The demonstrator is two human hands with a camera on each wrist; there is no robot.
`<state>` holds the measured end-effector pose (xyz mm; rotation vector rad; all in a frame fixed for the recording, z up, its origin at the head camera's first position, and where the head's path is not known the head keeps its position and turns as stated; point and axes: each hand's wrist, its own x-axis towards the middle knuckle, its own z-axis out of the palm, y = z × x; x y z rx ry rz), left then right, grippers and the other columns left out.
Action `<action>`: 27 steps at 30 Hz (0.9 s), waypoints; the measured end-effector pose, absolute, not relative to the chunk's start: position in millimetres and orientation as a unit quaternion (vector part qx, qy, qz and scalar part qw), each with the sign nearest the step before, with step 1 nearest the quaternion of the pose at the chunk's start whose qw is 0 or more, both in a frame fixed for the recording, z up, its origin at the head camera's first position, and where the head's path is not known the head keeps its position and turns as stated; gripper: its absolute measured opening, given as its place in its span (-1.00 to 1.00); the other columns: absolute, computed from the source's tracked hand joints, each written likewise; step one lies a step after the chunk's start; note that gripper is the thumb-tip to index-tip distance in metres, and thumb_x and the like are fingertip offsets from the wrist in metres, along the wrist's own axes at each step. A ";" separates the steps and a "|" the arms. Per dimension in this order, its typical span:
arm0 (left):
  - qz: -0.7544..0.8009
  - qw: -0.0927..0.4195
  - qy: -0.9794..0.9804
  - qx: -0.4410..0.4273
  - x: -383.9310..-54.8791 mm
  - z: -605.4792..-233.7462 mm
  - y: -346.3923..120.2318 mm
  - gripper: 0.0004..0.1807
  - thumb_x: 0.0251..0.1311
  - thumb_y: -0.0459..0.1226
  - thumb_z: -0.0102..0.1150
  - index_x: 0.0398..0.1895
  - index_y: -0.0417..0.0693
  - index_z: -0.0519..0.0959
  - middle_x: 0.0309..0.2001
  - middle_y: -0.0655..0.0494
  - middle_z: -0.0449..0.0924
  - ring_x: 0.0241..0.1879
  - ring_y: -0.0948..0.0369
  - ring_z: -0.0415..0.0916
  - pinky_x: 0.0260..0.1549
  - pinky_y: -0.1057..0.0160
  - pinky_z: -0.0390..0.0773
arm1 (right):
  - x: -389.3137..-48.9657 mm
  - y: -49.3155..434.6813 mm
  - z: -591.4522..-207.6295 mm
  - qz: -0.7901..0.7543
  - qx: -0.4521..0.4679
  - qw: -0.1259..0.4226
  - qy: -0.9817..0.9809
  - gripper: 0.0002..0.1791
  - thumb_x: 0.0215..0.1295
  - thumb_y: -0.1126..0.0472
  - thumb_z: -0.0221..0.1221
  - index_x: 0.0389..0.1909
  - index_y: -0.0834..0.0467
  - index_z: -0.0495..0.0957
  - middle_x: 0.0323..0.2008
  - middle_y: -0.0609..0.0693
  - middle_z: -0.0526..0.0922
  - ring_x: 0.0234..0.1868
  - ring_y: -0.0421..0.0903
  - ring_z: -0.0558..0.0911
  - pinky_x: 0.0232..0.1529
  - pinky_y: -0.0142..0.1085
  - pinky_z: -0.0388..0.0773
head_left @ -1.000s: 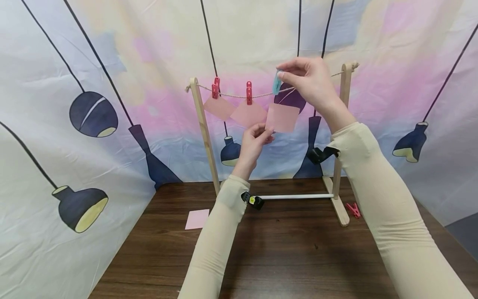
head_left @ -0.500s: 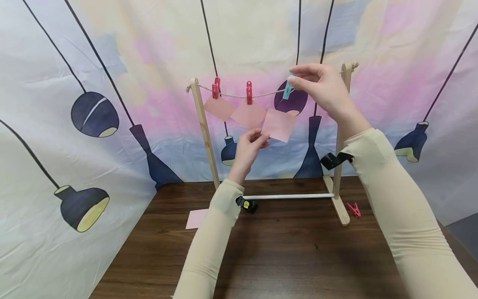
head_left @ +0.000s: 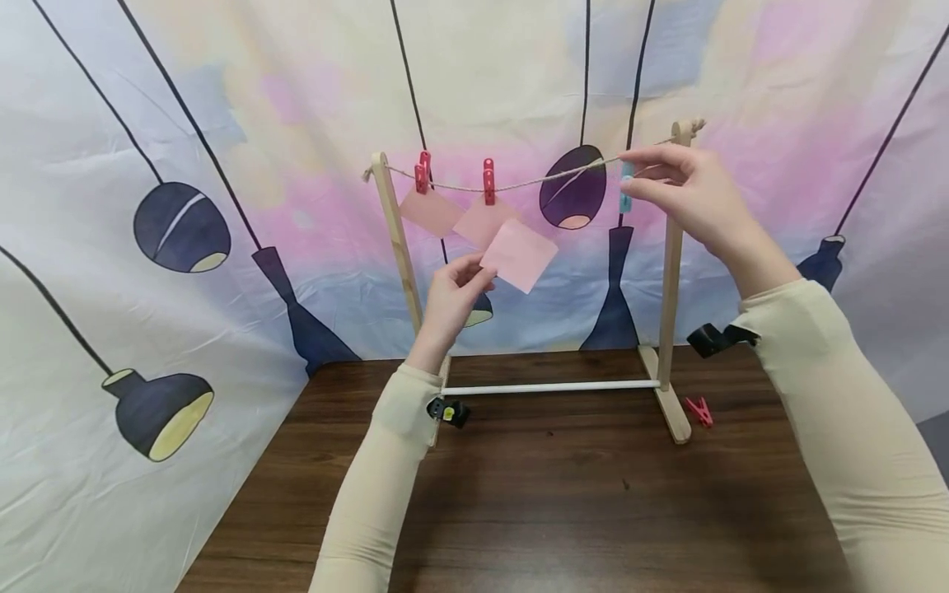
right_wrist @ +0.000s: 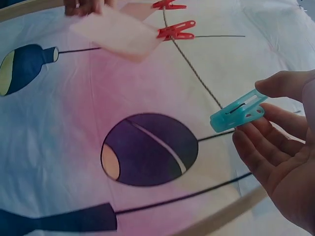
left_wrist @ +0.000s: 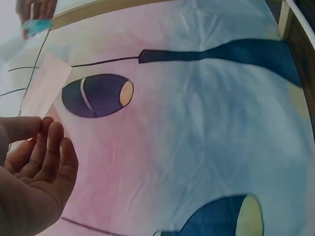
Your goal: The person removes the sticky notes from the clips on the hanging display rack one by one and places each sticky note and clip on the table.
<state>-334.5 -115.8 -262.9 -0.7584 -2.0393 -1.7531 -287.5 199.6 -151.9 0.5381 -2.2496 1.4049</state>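
My left hand (head_left: 451,298) pinches a pink square of paper (head_left: 521,255) by its left corner, in front of the papers on the rope. Over to the right, my right hand (head_left: 685,193) holds a light blue clothespin (right_wrist: 238,112) between thumb and fingers, close to the rope (head_left: 519,186) near the right post. Two red clothespins (head_left: 488,181) sit on the rope, each with a pink paper (head_left: 430,211) hanging from it. In the left wrist view the held paper (left_wrist: 45,86) rises from between thumb and forefinger.
The rope is strung between two wooden posts (head_left: 670,305) joined by a white bar (head_left: 549,387) low down. A loose red clothespin (head_left: 700,411) lies on the brown table (head_left: 534,502) beside the right foot. A patterned cloth (head_left: 296,99) hangs behind.
My left hand has moved left and slightly down with the paper, which has tilted. My right hand has moved right and down with the blue clothespin, away from the paper.
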 end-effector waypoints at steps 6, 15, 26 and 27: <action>-0.588 0.211 -0.735 -0.264 -323.5 -257.6 -145.6 -0.65 0.36 -0.30 0.26 0.15 -0.26 0.59 -0.18 -0.30 0.66 -0.31 0.14 0.65 -0.15 0.17 0.64 | -279.4 229.7 -169.3 0.475 0.163 0.222 -0.836 -0.49 0.37 0.00 0.30 0.32 -0.05 0.54 -0.05 -0.23 0.63 -0.02 -0.28 0.56 0.06 -0.29 0.36; -0.584 0.253 -0.732 -0.243 -306.4 -254.3 -196.2 -0.65 0.34 -0.33 0.28 0.11 -0.35 0.55 -0.25 -0.25 0.66 -0.36 0.21 0.63 -0.22 0.31 0.62 | -263.2 275.0 -207.3 0.430 0.108 0.224 -0.868 -0.47 0.40 -0.08 0.24 0.37 -0.14 0.49 0.02 -0.29 0.57 -0.05 -0.36 0.51 -0.10 -0.37 0.34; -0.591 0.283 -0.732 -0.189 -295.2 -273.0 -256.9 -0.71 0.37 -0.31 0.26 0.07 -0.29 0.61 -0.27 0.19 0.68 -0.30 0.24 0.61 -0.22 0.38 0.64 | -242.4 308.1 -257.6 0.408 0.071 0.260 -0.872 -0.47 0.43 -0.02 0.23 0.36 0.01 0.50 -0.09 -0.34 0.49 -0.18 -0.49 0.49 -0.31 -0.60 0.37; -0.594 0.283 -0.731 -0.181 -294.1 -275.9 -261.1 -0.70 0.36 -0.30 0.26 0.08 -0.29 0.62 -0.27 0.19 0.69 -0.31 0.22 0.61 -0.23 0.38 0.64 | -240.0 310.2 -262.9 0.403 0.068 0.272 -0.871 -0.47 0.43 0.01 0.24 0.35 0.06 0.50 -0.10 -0.34 0.47 -0.20 -0.53 0.49 -0.28 -0.65 0.35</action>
